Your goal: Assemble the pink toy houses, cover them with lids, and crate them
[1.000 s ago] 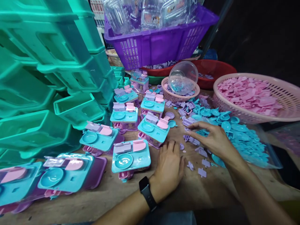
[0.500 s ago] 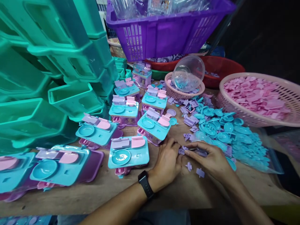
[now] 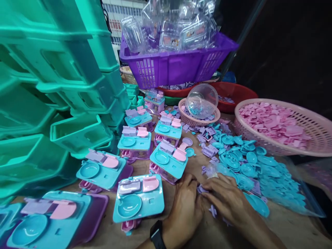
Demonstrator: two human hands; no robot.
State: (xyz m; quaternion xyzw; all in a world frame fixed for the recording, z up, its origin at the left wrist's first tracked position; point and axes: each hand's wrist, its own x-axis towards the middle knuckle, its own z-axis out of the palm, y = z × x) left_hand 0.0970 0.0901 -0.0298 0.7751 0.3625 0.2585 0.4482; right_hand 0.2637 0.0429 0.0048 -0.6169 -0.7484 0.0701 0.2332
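Note:
My left hand point(image 3: 184, 209), with a black watch on its wrist, rests on the wooden table with its fingers curled inward. Facing it, my right hand point(image 3: 229, 199) has its fingertips pinched together. Between the two sets of fingertips is a small purple plastic piece point(image 3: 201, 189), partly covered, that both hands grip. A loose purple piece point(image 3: 213, 210) lies just below, beside the right hand. Left of my hands stands a toy kitchen set point(image 3: 155, 206) with a turquoise top, a round basin, and lilac and pink parts. Another toy set point(image 3: 169, 166) stands just behind the left hand.
Several more toy sets point(image 3: 98, 178) fill the left. Stacked green bins point(image 3: 75, 135) rise behind them. Turquoise parts point(image 3: 259, 166) lie heaped on the right, near a pink basket point(image 3: 320, 138) of pink parts. A purple crate point(image 3: 178, 67) of clear packaging stands at the back.
My view has tilted up, so everything sits lower in the picture and more of the purple crate shows. Both hands remain together at the small purple piece, the right hand's fingers slightly shifted.

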